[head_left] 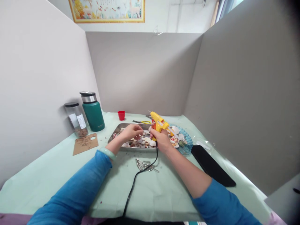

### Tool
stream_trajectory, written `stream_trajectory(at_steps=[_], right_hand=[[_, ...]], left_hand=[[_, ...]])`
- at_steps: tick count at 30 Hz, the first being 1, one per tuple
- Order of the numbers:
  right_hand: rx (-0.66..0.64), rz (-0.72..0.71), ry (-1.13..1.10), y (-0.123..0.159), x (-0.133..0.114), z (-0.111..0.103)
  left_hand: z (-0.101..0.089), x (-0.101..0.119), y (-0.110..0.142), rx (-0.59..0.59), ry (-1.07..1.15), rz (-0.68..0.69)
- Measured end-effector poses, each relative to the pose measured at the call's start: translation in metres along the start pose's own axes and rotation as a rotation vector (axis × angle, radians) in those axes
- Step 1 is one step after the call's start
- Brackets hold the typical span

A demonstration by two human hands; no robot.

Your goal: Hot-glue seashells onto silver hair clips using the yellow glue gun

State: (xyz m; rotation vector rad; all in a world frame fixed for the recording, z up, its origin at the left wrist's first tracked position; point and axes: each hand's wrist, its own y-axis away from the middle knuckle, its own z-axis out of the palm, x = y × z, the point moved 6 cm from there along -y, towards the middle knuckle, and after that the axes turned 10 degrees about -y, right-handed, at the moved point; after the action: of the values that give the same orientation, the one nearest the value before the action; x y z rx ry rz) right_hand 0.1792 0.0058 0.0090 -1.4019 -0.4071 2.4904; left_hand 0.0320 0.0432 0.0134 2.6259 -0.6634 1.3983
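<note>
My right hand [161,139] is wrapped round the handle of a yellow hot glue gun [159,120], its nozzle pointing up and away to the left. A clear glue stick [172,132] sticks out of its back, and a black cord [134,181] runs down from the handle toward me. Over a metal tray [136,149] of shells [146,142], my left hand [133,132] has its fingers curled together in a pinch. Whatever is between those fingertips is too small to make out. Beside the tray, a blue glass plate [188,143] holds more shells, partly behind the glue gun.
Small metal clips [146,165] lie in front of the tray. Pliers [142,122] and a red cup [121,115] are behind it. A green bottle [93,114], a lidded jar [77,120] and a brown card [85,144] stand left; a black slab [212,165] lies right. Grey panels [140,72] enclose the table.
</note>
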Motion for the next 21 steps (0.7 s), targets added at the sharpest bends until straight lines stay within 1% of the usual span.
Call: stream_trajectory(at_steps=[2, 4, 6, 8, 10, 12, 15, 16, 18, 19, 21], right_hand=[[0.050, 0.008, -0.009, -0.001, 0.002, -0.004], [0.080, 0.007, -0.009, -0.002, 0.003, -0.006], [0.085, -0.003, -0.005, -0.002, 0.003, -0.006], [0.086, -0.010, -0.001, -0.003, 0.004, -0.006], [0.085, -0.012, 0.001, -0.003, 0.004, -0.006], [0.083, -0.009, 0.003, -0.003, 0.005, -0.006], [0.087, -0.006, -0.001, -0.003, 0.006, -0.006], [0.089, -0.005, -0.003, -0.003, 0.006, -0.006], [0.087, -0.006, -0.003, -0.003, 0.006, -0.006], [0.083, -0.008, -0.003, -0.003, 0.006, -0.006], [0.071, -0.008, -0.007, -0.002, 0.005, -0.006]], left_hand=[[-0.001, 0.001, -0.004, 0.057, -0.404, 0.037], [0.006, 0.002, -0.009, 0.037, -0.765, 0.055], [0.016, 0.002, -0.013, -0.027, -0.988, 0.058], [0.025, 0.001, -0.017, -0.085, -1.082, 0.059], [0.030, 0.001, -0.021, -0.101, -1.108, 0.053], [0.031, 0.002, -0.023, -0.093, -1.110, 0.041], [0.022, 0.009, -0.019, -0.034, -1.074, 0.041], [0.018, 0.012, -0.016, -0.007, -1.024, 0.044], [0.007, 0.020, -0.007, 0.028, -0.830, 0.043], [0.003, 0.022, -0.003, 0.017, -0.702, 0.033], [-0.001, 0.027, 0.005, -0.045, -0.475, 0.044]])
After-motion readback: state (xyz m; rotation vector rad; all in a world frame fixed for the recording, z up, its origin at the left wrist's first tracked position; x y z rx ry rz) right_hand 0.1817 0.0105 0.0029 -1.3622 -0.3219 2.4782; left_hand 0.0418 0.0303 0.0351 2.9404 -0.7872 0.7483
